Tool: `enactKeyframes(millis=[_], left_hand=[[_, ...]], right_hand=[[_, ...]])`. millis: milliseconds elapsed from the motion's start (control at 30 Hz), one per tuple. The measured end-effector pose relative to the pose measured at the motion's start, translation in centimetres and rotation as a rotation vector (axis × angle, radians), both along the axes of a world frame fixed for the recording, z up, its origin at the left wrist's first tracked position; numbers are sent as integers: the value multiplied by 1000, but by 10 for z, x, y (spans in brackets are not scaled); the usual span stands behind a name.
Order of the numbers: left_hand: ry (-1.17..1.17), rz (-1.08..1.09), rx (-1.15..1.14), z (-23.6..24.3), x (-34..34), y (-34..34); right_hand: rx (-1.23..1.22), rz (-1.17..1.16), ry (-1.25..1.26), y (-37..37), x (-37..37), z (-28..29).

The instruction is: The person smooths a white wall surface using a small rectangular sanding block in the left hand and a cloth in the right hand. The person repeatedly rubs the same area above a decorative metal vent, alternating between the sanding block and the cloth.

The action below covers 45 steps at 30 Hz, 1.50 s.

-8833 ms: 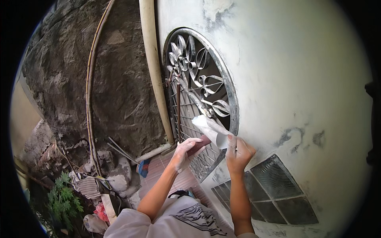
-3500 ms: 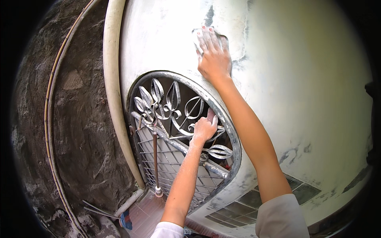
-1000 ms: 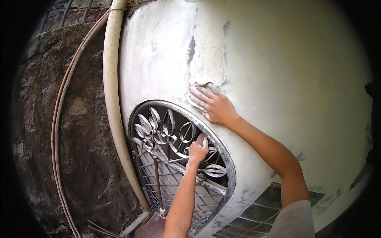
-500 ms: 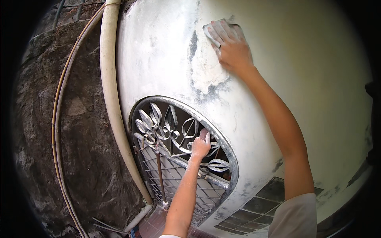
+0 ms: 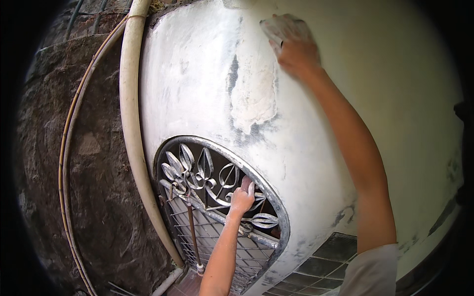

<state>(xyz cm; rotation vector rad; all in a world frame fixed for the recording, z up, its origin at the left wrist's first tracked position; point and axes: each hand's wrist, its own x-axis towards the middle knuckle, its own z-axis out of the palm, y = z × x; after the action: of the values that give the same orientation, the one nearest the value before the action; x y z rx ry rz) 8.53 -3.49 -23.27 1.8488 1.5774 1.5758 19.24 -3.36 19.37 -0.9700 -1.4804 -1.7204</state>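
My right hand (image 5: 298, 49) lies high on the white wall (image 5: 197, 84), slightly blurred, pressing a thin grey sheet that looks like sandpaper (image 5: 265, 25) against it. The sheet's edges show past my fingers. Just left of and below the hand is a rough cream patch (image 5: 254, 98) with dark grey marks along its edges. Lower down, my left hand (image 5: 242, 201) is closed around a small reddish-brown piece (image 5: 246, 183), whose kind I cannot make out. That hand is in front of the metal scrollwork (image 5: 205, 165) in the arched opening.
A thick pale pipe (image 5: 129, 89) runs down the wall's left edge, with a thin bamboo-like pole (image 5: 66, 148) farther left before a dark rough wall (image 5: 103, 163). Below the scrollwork are a metal lattice (image 5: 217, 241) and a brown rod (image 5: 193, 232). Dark tiles (image 5: 335, 249) sit lower right.
My right hand has slid a little to the right and slightly up relative to the cream patch. The view has shifted, so the opening appears lower and more to the left.
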Motion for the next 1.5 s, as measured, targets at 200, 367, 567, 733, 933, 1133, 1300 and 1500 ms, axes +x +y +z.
enactKeyframes(millis=[200, 367, 567, 733, 933, 1133, 1300, 1500], left_hand=[[-46, 31, 22, 6, 3, -11], [43, 13, -9, 8, 0, -12], [51, -3, -73, 9, -1, -12], [17, 3, -18, 8, 1, -12], [68, 32, -45, 6, 1, -10], [21, 59, -101, 13, 4, -15], [1, 107, -149, 18, 7, -15], [58, 154, -138, 16, 11, -15]], right_hand=[[-53, 19, -48, 3, -19, -51], [-438, 131, -662, 5, -17, -171], [-186, -118, -358, 1, -15, -44], [-136, 11, 24, -10, -12, 7], [-288, 13, -613, 2, -2, -95], [-107, -14, -287, -4, 12, 24], [-197, -36, -415, -5, -7, 10], [-404, -52, -862, 13, -4, 17]])
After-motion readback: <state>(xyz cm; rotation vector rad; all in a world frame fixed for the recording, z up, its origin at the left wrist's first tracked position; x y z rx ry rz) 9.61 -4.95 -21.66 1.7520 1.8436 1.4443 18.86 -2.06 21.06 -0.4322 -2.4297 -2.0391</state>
